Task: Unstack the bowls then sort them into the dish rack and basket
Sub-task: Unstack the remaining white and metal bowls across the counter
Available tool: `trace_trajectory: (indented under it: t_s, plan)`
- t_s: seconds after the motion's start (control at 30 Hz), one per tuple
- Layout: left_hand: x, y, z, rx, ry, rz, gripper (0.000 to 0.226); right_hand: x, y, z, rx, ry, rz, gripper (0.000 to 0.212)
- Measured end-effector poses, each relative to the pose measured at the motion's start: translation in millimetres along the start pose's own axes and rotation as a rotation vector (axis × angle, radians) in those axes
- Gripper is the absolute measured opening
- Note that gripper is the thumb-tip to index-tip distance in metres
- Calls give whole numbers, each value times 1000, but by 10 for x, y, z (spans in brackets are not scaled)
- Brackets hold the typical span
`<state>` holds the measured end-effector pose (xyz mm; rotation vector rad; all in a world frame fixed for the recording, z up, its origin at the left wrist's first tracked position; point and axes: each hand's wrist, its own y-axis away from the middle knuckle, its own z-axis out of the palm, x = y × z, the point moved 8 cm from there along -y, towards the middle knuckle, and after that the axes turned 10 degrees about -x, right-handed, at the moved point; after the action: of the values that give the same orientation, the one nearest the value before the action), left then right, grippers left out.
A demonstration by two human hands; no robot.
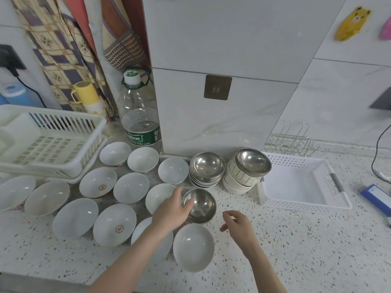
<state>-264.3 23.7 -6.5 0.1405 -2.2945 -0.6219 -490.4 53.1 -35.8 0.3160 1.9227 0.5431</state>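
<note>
My left hand (173, 210) reaches over the spread of white bowls (115, 224) and takes the steel bowl (200, 205) by its near rim, fingers curled over the edge into the hollow; I judge it is being set down as a single, freed from a pile. My right hand (237, 224) hovers just beside it over the table (296, 250), its grip loose and holding nothing, as far as I can tell from this angle.

The white bowls lie singly so that each can be picked up without sticking to another. Two piles are not yet undone: the nested steel stack (206, 170) and, touching it, the mixed stack (246, 170) with a tilted steel bowl on top. The dish rack (48, 142) at far left and the basket (300, 182) at right hold no bowls, so sorting has not begun.
</note>
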Motion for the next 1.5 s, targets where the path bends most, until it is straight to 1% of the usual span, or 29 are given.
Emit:
trace_trajectory:
  t_s: [0.1,0.17,0.3,0.4,0.53,0.6,0.63,0.77,0.83,0.93,1.07,1.2,1.37,1.5]
  plan:
    - [195,-326,-146,4,134,15,73,-154,-51,-64,42,-9,-25,13]
    - [305,-521,-221,6,198,16,72,-223,-69,-100,60,-17,-29,12]
    - [386,-807,-241,-11,271,-37,59,-273,-83,-163,101,-29,-11,15]
    - [391,-909,-182,-47,310,-66,38,-260,-73,-188,118,-41,8,20]
    - [411,-981,-143,-55,448,-40,26,-210,-55,-209,137,-45,24,25]
    - [434,-987,-154,-54,513,-11,27,-188,-48,-211,146,-49,38,29]
    - [450,-983,-164,-56,532,3,31,-183,-52,-206,145,-54,45,31]
    - [472,-957,-222,-71,601,30,59,-243,-122,-180,134,-48,54,36]
    - [455,-928,-281,-79,661,45,65,-333,-197,-175,136,-30,47,36]
    - [363,-875,-422,-71,821,67,62,-513,-342,-171,145,-5,35,36]
    - [125,-772,-644,14,1016,78,47,-702,-572,-132,160,19,60,30]
    - [-168,-666,-723,67,1076,53,40,-807,-802,-34,166,46,106,26]
    - [-391,-557,-690,80,1139,17,29,-849,-896,-11,260,144,128,16]
    - [-523,-482,-660,96,1178,-14,28,-844,-904,-3,329,200,144,24]
